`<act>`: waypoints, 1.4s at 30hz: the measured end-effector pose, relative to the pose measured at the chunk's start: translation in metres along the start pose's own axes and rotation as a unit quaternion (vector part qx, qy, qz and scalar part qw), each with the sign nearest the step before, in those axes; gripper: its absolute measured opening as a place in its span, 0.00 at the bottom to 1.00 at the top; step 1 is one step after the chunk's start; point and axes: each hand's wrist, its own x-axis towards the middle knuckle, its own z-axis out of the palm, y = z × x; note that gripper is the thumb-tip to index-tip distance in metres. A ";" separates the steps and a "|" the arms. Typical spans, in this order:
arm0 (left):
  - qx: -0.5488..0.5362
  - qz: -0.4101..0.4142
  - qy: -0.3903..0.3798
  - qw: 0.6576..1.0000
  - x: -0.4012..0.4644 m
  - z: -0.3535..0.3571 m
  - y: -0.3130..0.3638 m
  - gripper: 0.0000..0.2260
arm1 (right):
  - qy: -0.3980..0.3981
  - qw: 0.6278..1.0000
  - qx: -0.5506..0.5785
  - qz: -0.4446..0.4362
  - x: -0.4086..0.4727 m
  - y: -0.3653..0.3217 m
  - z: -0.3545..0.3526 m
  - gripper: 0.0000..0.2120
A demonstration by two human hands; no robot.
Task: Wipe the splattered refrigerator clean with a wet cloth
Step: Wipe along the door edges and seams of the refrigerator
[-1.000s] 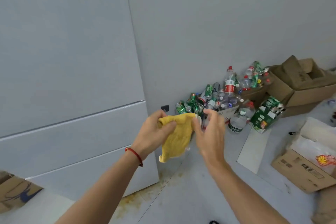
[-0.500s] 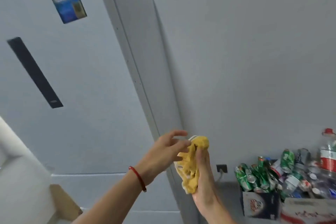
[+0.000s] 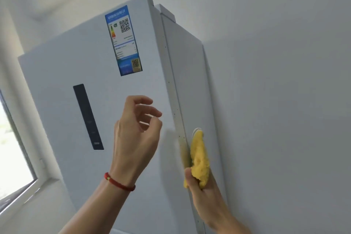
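We see the right hand (image 3: pixel 206 194) holding the yellow cloth (image 3: pixel 199 157) flat against the refrigerator (image 3: pixel 57 85), at the right edge where the door meets the side panel, thumb pinching the cloth's lower end. The left hand (image 3: pixel 134 135) is raised before the door, near that edge, its fingers loosely curled around nothing, a red bracelet (image 3: pixel 119 183) on the wrist. Higher on the door sit 1 energy label (image 3: pixel 123 41) and 1 dark control strip (image 3: pixel 88 117)
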 end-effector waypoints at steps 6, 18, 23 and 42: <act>0.145 0.090 0.106 0.980 0.067 0.021 0.039 0.11 | -0.060 0.935 -0.193 -0.292 0.073 0.000 -0.004 0.56; 0.280 0.035 0.173 0.944 0.200 0.034 0.088 0.16 | -0.054 0.883 -0.149 -0.441 0.261 -0.164 -0.027 0.48; 0.309 0.029 0.151 0.938 0.214 0.031 0.093 0.18 | -0.041 0.865 -0.106 -0.489 0.266 -0.141 -0.026 0.40; 0.178 -0.010 0.121 0.977 0.209 0.020 0.089 0.25 | -0.083 0.852 -0.142 -0.498 0.240 -0.115 -0.033 0.44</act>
